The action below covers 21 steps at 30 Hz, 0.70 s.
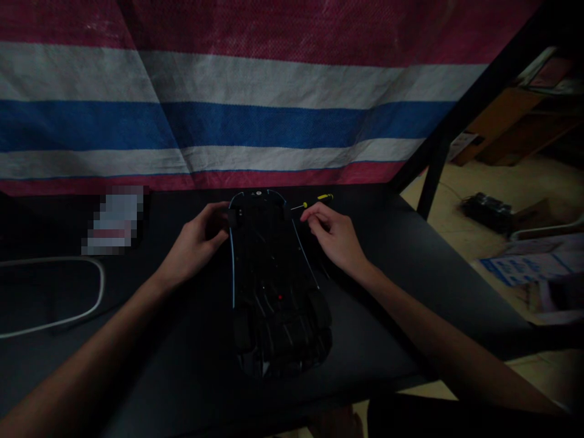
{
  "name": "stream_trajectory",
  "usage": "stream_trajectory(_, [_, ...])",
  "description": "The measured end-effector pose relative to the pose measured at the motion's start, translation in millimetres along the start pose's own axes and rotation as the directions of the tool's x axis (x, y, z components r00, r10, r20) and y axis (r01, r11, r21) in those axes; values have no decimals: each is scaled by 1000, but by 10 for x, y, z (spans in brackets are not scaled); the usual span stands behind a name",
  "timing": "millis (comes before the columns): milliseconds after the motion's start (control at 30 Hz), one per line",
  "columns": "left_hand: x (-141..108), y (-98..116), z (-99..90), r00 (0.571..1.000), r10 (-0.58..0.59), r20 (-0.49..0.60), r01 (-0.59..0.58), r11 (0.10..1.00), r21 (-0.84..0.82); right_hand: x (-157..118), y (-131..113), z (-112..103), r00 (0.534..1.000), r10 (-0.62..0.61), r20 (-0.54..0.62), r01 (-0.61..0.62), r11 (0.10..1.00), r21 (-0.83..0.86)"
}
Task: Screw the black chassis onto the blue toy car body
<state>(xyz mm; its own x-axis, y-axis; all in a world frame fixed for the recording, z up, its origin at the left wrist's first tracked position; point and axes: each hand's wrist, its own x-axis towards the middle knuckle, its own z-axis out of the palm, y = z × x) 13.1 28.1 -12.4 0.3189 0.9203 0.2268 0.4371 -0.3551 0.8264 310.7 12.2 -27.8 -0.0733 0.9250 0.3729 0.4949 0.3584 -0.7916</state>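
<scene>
Lying between left hand (196, 243) and right hand (335, 237): toy car (274, 286).

A pixel-blurred patch (116, 220) hides something near the table's (410, 267) back left edge. The white-rimmed tray (50, 292) is cut off at the left. The toy car's (276, 286) underside details are too dark to tell.

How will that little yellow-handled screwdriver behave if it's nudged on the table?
The screwdriver looks slim and round, so it would probably roll on the smooth dark table. It seems light and stiff. The right hand is beside its shaft, near the upturned toy car.
</scene>
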Motion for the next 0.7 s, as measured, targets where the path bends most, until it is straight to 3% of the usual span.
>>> stream_trajectory(700, [4,1,-7,1000,-14,10,14,1000,17,4,32,-7,1000,-26,4,26,999,-23])
